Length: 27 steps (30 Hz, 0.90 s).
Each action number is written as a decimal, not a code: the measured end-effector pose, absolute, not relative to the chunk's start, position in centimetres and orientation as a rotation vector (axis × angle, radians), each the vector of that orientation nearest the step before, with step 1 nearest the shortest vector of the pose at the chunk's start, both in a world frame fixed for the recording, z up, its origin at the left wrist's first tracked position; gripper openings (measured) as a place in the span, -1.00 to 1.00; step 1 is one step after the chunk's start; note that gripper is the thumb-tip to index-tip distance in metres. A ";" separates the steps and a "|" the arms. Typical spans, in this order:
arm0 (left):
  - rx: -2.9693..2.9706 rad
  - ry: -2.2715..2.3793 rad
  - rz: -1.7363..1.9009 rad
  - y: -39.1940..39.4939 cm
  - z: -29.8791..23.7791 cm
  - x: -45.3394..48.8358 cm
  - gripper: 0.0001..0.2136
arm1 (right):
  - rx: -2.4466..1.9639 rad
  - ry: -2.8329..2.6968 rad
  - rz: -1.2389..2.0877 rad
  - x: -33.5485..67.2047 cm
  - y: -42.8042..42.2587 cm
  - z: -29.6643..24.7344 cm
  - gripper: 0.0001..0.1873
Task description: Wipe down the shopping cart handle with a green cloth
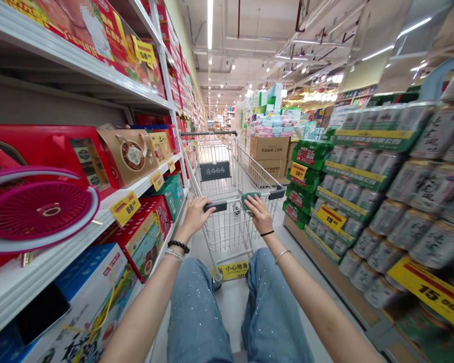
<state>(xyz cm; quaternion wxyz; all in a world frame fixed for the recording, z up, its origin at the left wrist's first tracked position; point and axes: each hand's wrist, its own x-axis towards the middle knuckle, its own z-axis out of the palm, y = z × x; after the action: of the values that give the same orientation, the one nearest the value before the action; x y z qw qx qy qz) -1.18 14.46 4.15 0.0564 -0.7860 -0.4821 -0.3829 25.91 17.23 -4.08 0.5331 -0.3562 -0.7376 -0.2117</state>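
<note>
Supermarket aisle (230,312): left hand (194,217) and right hand (259,214) apparently curl over cart handle (229,201).

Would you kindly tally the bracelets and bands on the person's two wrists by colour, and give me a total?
Black: 2 (beaded bracelet above the left hand, thin band above the right hand)
Pale silvery: 2 (pale bracelet on the left, bangle on the right)
Total: 4

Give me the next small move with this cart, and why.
Probably ease the shopping cart forward slowly, left hand and right hand staying on its handle: the yellow sign by its wheel warns of a slippery floor, and a pink fan sits close on the left.
</note>
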 end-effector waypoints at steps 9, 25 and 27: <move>-2.367 -1.453 -1.209 14.0 3.8 5.7 -0.90 | -0.971 -1.635 -0.375 29.4 16.8 -3.4 -0.27; -2.970 -1.057 -1.016 18.5 5.9 4.5 -0.62 | -1.158 -1.321 -0.309 28.8 14.8 -2.2 -0.25; -2.924 -1.118 -1.027 19.0 5.8 4.2 -0.67 | -1.132 -1.326 -0.283 27.7 14.8 -2.1 -0.25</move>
<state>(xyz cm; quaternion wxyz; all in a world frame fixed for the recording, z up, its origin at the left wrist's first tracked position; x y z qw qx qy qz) 4.19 18.97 5.82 -0.0766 -0.8849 -0.3384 -0.3106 27.73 14.80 -2.08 0.6345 -0.4953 -0.5802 -0.1237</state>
